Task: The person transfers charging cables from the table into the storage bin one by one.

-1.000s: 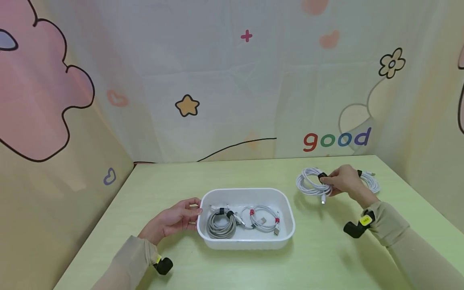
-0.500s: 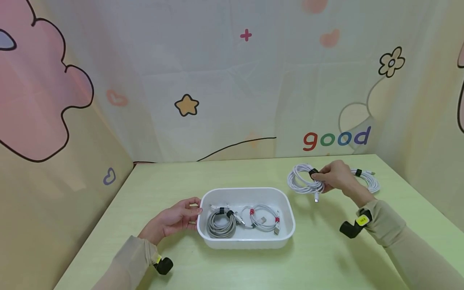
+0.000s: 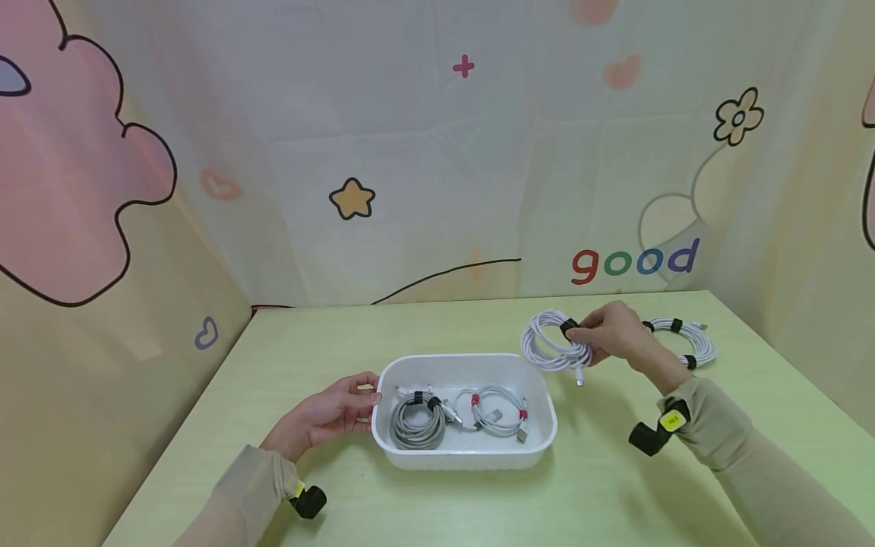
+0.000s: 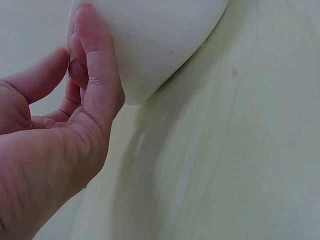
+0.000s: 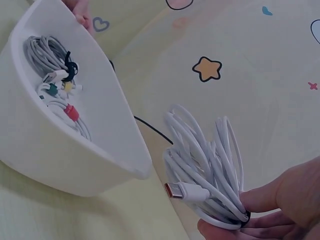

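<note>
My right hand (image 3: pixel 613 332) pinches a coiled white charging cable (image 3: pixel 543 342) at its black strap, up off the table by the right back corner of a white plastic bin (image 3: pixel 465 461). A USB-C plug (image 5: pixel 187 191) sticks out of the coil in the right wrist view. My left hand (image 3: pixel 335 410) grips the bin's left end, with the thumb at the rim and the fingers (image 4: pixel 100 75) against the outer wall. Inside the bin lie a grey coiled cable (image 3: pixel 417 435) with black ties and a thinner white cable (image 3: pixel 502 393) with red ties.
Another white coiled cable (image 3: pixel 700 346) with black straps lies at the back right of the pale green table (image 3: pixel 437 509), partly behind the right forearm. A printed cloth (image 3: pixel 424 152) hangs along the back and sides.
My right hand has carried the white cable leftward to the bin's back right corner, uncovering more of the other white coil behind it. The left hand and the bin have stayed put.
</note>
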`<state>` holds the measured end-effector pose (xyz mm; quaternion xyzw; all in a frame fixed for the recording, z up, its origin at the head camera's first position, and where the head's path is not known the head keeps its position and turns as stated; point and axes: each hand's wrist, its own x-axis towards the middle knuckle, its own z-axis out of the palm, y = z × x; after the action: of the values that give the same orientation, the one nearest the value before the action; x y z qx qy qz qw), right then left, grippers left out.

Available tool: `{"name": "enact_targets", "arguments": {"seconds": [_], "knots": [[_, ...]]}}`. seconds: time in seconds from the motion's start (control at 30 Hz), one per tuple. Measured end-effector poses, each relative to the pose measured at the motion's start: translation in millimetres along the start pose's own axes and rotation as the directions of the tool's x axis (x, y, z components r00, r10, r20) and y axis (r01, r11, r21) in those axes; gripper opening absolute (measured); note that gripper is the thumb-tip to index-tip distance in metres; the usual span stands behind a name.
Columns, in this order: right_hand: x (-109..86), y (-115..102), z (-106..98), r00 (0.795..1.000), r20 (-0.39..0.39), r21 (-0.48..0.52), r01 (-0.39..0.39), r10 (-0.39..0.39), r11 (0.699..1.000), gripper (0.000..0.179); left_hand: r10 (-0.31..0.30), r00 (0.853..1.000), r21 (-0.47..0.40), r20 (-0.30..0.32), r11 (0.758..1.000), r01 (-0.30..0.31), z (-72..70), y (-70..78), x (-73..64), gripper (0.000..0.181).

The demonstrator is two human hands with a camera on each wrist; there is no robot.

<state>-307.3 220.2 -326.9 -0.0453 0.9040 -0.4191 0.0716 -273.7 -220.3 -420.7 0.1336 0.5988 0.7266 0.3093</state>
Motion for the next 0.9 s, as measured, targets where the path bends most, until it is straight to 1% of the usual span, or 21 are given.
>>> {"name": "enact_targets", "arguments": {"seconds": [0.33,0.43,0.67,0.9], "knots": [[-0.8,-9.9,16.2,0.999,0.036,0.018,0.032,-0.033,0.999,0.034,-0.002,1.0,-0.019,0.005,1.0,0.002,-0.6,-0.5,0.3,0.01],[-1.5,-13.3,21.7,0.999,0.044,0.009,0.031,-0.031,0.999,0.033,-0.004,1.0,-0.016,0.001,1.0,0.004,-0.3,-0.8,0.2,0.01],[-3.3,-19.8,35.2,0.997,0.061,-0.024,0.057,-0.055,0.998,0.03,-0.005,1.0,-0.012,0.005,1.0,0.005,0.5,-0.4,-0.3,0.01],[-3.9,-26.0,49.4,0.992,0.095,-0.018,0.081,-0.079,0.997,0.028,-0.003,1.0,-0.008,0.0,1.0,0.003,0.2,-0.5,-0.2,0.01]]}}
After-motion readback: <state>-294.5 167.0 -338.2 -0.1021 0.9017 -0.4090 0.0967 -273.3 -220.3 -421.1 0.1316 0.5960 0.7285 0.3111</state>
